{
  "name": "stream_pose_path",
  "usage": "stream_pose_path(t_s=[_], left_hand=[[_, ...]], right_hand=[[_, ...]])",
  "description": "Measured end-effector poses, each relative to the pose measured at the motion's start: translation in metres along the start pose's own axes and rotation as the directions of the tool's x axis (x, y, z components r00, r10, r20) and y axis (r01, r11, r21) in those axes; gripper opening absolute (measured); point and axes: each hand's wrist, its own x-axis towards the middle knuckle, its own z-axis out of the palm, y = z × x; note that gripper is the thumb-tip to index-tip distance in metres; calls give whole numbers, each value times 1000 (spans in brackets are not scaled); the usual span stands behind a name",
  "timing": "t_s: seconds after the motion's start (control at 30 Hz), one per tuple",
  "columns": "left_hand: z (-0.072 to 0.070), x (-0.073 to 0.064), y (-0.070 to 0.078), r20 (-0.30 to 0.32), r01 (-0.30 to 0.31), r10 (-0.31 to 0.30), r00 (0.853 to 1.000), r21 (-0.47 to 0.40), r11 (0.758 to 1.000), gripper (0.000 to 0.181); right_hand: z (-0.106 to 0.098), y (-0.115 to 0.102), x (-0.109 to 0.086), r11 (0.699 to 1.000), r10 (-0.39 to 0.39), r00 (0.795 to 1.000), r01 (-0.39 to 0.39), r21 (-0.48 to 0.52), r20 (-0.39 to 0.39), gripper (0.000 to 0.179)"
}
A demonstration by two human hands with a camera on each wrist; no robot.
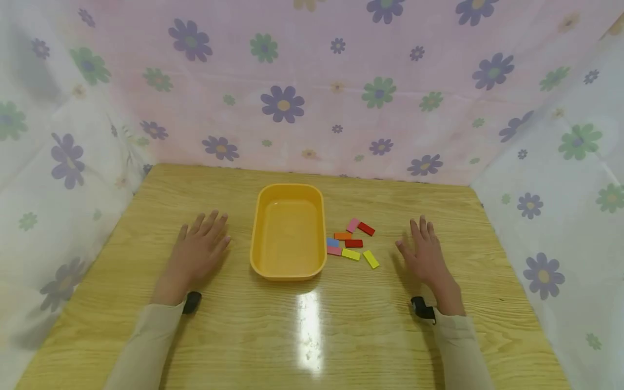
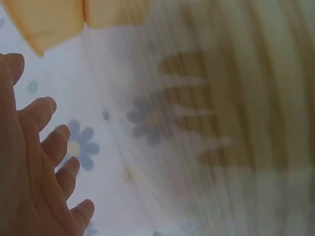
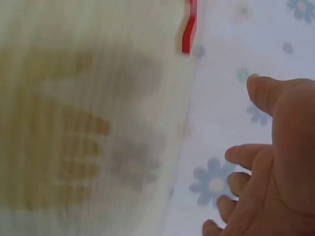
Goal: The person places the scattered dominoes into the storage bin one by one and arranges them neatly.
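My left hand (image 1: 200, 249) hovers palm down to the left of a yellow plastic tub (image 1: 288, 275), fingers spread and holding nothing. On the other side, my right hand (image 1: 426, 254) is held over the table, its fingers extended and thumb apart. Between the tub and that hand lie several small flat blocks: a red block (image 1: 353, 244), an orange block (image 1: 343, 236), a blue block (image 1: 333, 242), a yellow block (image 1: 371, 259) and others in pink, red and yellow. The left wrist view shows the left fingers (image 2: 56, 142) beside the tub's edge. Nothing shows inside the tub.
The wooden table (image 1: 244, 336) carries a bright glare streak in front of the tub. Flower-print cloth (image 1: 312, 70) hangs behind the table and along both sides. A black wrist strap piece (image 1: 423, 309) shows at the right cuff, another (image 1: 192, 303) at the left.
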Motion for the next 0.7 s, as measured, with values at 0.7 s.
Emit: stream_pose_path(t_s=[0.7], left_hand=[[14,10,50,-7,-241,242,970,-105,965,67]], right_hand=[[29,-35,-25,972,-40,993,13,236,111,68]])
